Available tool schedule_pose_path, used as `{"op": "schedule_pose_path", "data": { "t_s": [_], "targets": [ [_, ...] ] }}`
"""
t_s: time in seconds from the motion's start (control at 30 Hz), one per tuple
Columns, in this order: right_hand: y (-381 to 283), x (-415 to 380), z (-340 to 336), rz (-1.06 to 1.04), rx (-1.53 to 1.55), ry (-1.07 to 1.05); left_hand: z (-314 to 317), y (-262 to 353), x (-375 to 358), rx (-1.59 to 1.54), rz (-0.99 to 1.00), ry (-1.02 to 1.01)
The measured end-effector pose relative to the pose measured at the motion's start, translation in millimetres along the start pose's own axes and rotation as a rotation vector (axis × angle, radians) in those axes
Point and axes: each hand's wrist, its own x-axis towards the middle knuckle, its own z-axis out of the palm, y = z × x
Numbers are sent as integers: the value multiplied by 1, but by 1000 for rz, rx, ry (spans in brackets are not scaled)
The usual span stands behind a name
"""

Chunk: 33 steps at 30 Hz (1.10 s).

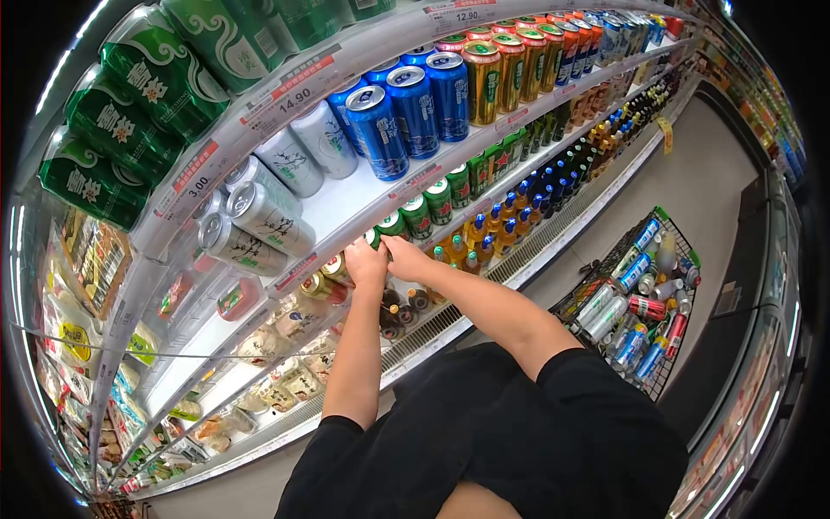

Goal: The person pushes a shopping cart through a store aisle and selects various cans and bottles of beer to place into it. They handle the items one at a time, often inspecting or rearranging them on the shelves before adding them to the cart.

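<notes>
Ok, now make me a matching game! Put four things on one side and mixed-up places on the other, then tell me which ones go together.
Things:
1. Shiny blue metal cans
2. Black wire shopping cart
3. Bare left hand and right hand
4. Large green metal cans

Places:
A. Close together, by small green metal cans
B. Top left of the picture
C. Between white metal cans and gold metal cans
D. Right side, filled with cans and bottles

Pairs: 1-C, 2-D, 3-A, 4-B

I count one left hand [366,262], one right hand [406,258], one wire basket [596,270], one yellow tag [665,136], at least six blue cans [408,112], five silver-white cans [292,163], three gold cans [481,85].
</notes>
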Motion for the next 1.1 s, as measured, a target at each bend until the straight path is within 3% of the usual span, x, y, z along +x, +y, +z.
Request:
{"op": "schedule_pose_path", "data": {
  "t_s": [0.2, 0.3, 0.4, 0.47, 0.53, 0.7, 0.73, 0.8, 0.93, 1.0, 1.1],
  "targets": [
    [14, -14, 11, 0, 0, 41, -15, 9, -24, -229, 139, 51],
    [-9, -40, -7, 12, 45, 30, -21, 9, -39, -232, 227, 120],
    [-27, -71, -29, 32, 56, 51, -53, 39, -59, -233, 218, 79],
    [-22, -99, -38, -83, -7, 159, -72, 61, -76, -199, 343, 80],
    [-9, -130, -49, -31, 69, 176, -77, 84, -95, -314, 363, -16],
    [20, -249, -99, 125, -6, 392, -72, 174, -139, -701, 278, -527],
    [30, -272, -104, 132, -15, 479, -65, 190, -146, -622, 364, -547],
    [39, -319, -117, 228, -49, 625, -54, 233, -163, -746, 367, -732],
    [47, -400, -152, 510, -42, 872, -17, 318, -205, -778, 662, -938],
    [58, -430, -167, 648, 38, 1031, 11, 355, -235, -891, 687, -1102],
    [95, -465, -190, 890, -18, 1146, 66, 381, -282, -809, 768, -1392]
  ]
}}
